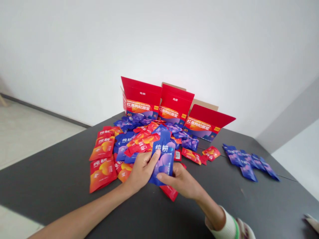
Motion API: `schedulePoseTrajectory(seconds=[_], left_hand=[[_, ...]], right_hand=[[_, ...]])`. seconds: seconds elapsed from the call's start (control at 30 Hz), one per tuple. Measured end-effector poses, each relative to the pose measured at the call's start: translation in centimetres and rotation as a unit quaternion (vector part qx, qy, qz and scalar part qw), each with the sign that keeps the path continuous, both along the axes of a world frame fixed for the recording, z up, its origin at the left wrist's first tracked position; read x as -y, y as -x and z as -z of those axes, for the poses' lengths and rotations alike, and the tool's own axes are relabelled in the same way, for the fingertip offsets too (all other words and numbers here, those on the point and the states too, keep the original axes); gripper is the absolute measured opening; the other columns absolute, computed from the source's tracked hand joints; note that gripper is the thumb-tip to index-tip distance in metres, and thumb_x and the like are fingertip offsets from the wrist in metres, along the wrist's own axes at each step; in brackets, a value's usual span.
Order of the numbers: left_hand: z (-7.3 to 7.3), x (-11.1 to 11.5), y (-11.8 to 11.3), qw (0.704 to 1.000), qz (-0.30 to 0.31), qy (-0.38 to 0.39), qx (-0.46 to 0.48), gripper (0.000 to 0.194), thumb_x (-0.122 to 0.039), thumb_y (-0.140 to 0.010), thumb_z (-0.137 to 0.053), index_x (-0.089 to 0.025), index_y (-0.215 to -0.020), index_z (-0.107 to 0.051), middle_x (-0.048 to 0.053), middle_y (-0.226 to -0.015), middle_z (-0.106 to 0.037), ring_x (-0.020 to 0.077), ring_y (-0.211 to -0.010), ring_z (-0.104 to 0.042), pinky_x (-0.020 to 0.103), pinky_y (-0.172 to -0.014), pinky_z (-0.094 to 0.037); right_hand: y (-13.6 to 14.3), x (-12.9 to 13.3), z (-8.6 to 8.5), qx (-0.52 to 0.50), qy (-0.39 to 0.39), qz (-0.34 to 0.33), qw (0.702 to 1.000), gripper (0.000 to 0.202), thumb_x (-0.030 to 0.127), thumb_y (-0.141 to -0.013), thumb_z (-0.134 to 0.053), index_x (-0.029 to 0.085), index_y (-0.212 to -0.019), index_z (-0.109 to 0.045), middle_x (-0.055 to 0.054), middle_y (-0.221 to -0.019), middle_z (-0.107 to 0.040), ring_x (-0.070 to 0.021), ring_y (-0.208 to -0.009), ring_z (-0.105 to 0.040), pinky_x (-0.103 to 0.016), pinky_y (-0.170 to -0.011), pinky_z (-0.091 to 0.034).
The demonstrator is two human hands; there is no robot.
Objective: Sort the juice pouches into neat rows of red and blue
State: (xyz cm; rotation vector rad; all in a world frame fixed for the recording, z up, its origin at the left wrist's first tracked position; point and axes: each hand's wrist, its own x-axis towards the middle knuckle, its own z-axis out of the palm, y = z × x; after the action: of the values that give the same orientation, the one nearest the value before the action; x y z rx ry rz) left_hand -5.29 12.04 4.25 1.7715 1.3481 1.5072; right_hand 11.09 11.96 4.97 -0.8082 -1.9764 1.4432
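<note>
A blue pouch (164, 159) with white lettering is held upright over the front of the pile, perhaps with more pouches behind it. My left hand (143, 167) grips its left side, thumb on the front. The lower right part is pinched by my right hand (180, 181), thumb across the front. Just behind lie mixed red pouches (143, 142) and blue pouches (123, 141). Larger red pouches (102, 172) are stacked to the left, and a red pouch (170, 192) lies beneath my hands.
Three open red boxes (142, 103), (173, 108), (203, 122) stand at the back against the white wall. Several blue pouches (245, 161) lie at the right of the dark table (139, 215). Something pale (311, 221) shows at the right edge.
</note>
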Motion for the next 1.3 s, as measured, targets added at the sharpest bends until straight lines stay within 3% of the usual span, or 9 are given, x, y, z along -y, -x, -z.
schedulePoseTrajectory(seconds=[0.3, 0.47, 0.6, 0.7, 0.77, 0.87, 1.1, 1.2, 1.3], left_hand=[[0.0, -0.1, 0.3, 1.0, 0.003, 0.009, -0.008, 0.047, -0.04, -0.093, -0.043, -0.022, -0.053, -0.027, -0.006, -0.05, -0.027, 0.0091, -0.046, -0.028, 0.025, -0.046, -0.022], [-0.2, 0.1, 0.2, 0.998, 0.038, 0.025, 0.049, 0.052, -0.046, -0.094, -0.044, -0.021, -0.052, -0.026, -0.006, -0.049, -0.028, 0.0087, -0.045, -0.029, 0.023, -0.043, -0.023], [-0.3, 0.1, -0.1, 0.986, 0.089, 0.078, 0.12, 0.056, -0.057, -0.09, -0.047, -0.021, -0.051, -0.028, -0.007, -0.048, -0.028, 0.008, -0.043, -0.026, 0.022, -0.039, -0.021], [-0.1, 0.0, -0.2, 0.988, 0.084, 0.069, 0.109, 0.055, -0.056, -0.089, -0.048, -0.021, -0.051, -0.029, -0.007, -0.049, -0.027, 0.008, -0.045, -0.025, 0.022, -0.041, -0.02], [0.1, 0.0, -0.2, 0.994, 0.06, 0.035, 0.081, 0.053, -0.051, -0.09, -0.049, -0.021, -0.051, -0.028, -0.007, -0.05, -0.026, 0.0082, -0.046, -0.026, 0.023, -0.043, -0.02], [0.5, 0.0, -0.2, 0.998, 0.033, 0.003, 0.049, 0.052, -0.045, -0.092, -0.048, -0.021, -0.051, -0.025, -0.007, -0.05, -0.024, 0.0081, -0.046, -0.026, 0.024, -0.044, -0.02], [0.0, 0.3, -0.1, 0.994, 0.107, 0.009, 0.032, 0.052, -0.046, -0.097, -0.039, -0.02, -0.052, -0.037, -0.005, -0.048, -0.041, 0.0098, -0.046, -0.038, 0.023, -0.048, -0.032], [0.0, 0.3, 0.1, 0.987, 0.155, 0.028, 0.021, 0.052, -0.044, -0.099, -0.036, -0.02, -0.053, -0.043, -0.005, -0.046, -0.045, 0.0103, -0.043, -0.043, 0.023, -0.048, -0.034], [0.0, 0.0, 0.4, 0.982, 0.187, 0.034, 0.02, 0.054, -0.044, -0.1, -0.032, -0.02, -0.055, -0.047, -0.004, -0.047, -0.049, 0.0115, -0.045, -0.048, 0.023, -0.05, -0.038]], right_hand=[[-0.3, 0.4, -0.8, 0.015, -0.011, -0.039, 0.999, 0.037, 0.051, -0.084, -0.062, 0.015, -0.076, -0.066, 0.002, -0.068, -0.056, -0.0119, -0.066, -0.048, -0.023, -0.063, -0.044], [-0.7, 0.1, -1.4, -0.015, 0.066, -0.1, 0.993, 0.026, 0.043, -0.082, -0.067, 0.018, -0.085, -0.066, 0.002, -0.081, -0.059, -0.0121, -0.072, -0.051, -0.025, -0.073, -0.044], [-1.2, -0.1, -1.4, -0.007, 0.098, -0.121, 0.988, 0.027, 0.04, -0.076, -0.074, 0.017, -0.084, -0.063, 0.004, -0.073, -0.052, -0.0087, -0.064, -0.043, -0.022, -0.065, -0.04], [-1.5, -0.1, -1.5, -0.008, 0.088, -0.125, 0.988, 0.03, 0.042, -0.074, -0.076, 0.017, -0.086, -0.063, 0.004, -0.073, -0.051, -0.0097, -0.064, -0.042, -0.023, -0.063, -0.04], [-1.4, 0.1, -1.5, -0.038, 0.069, -0.088, 0.993, 0.031, 0.045, -0.079, -0.071, 0.018, -0.091, -0.063, 0.002, -0.076, -0.053, -0.0107, -0.066, -0.044, -0.024, -0.065, -0.042], [-0.8, 0.8, -1.2, -0.095, 0.027, 0.038, 0.994, 0.033, 0.048, -0.092, -0.053, 0.017, -0.088, -0.06, 0.002, -0.074, -0.05, -0.0095, -0.063, -0.041, -0.023, -0.061, -0.039], [-0.2, 2.1, -0.8, -0.108, -0.037, 0.176, 0.978, 0.035, 0.049, -0.096, -0.045, 0.019, -0.086, -0.059, 0.002, -0.068, -0.045, -0.0095, -0.056, -0.034, -0.023, -0.05, -0.029], [-1.7, 1.8, -1.6, -0.095, -0.073, 0.202, 0.972, 0.036, 0.048, -0.095, -0.047, 0.019, -0.076, -0.053, 0.004, -0.066, -0.041, -0.0089, -0.056, -0.032, -0.023, -0.049, -0.027], [-5.4, 1.3, -3.3, -0.087, -0.103, 0.258, 0.957, 0.038, 0.049, -0.094, -0.048, 0.02, -0.07, -0.047, 0.005, -0.064, -0.037, -0.0087, -0.055, -0.031, -0.022, -0.049, -0.026]])
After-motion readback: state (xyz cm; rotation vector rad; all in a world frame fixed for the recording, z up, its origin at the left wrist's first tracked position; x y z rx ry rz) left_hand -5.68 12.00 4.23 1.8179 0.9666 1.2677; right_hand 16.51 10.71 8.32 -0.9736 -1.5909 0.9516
